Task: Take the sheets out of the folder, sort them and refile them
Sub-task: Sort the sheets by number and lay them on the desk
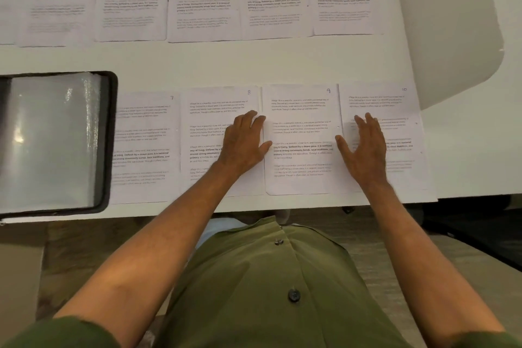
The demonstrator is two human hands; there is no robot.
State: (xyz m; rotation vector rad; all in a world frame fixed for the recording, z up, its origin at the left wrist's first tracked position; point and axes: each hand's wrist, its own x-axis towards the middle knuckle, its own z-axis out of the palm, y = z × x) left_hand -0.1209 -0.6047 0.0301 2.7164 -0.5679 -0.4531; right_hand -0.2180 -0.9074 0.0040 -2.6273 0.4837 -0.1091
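Four numbered sheets lie in a row along the near edge of your white worktop (254,65), each just beside or slightly overlapping its neighbour: sheet 7 (144,147), sheet 8 (209,133), sheet 9 (302,138) and sheet 10 (395,133), with the handwritten numbers in their top right corners. Your left hand (244,140) lies flat with straight fingers on the right side of sheet 8, its thumb reaching across the seam onto sheet 9. Your right hand (364,147) is spread wide over the left part of sheet 10, thumb pointing out toward sheet 9; you cannot tell from this view whether the palm presses the paper or hovers just above it. Neither hand grips anything.

To your left the folder (111,138) lies open on the worktop, black-edged, with glossy clear sleeves (50,144) catching the light; its right edge covers the left margin of sheet 7. Across the far side of the worktop a second row of printed sheets (203,0) lies side by side, their text too blurred to read. A pale rounded chair back (452,22) stands at the right end. Your green buttoned shirt (268,277) fills the bottom of the view.
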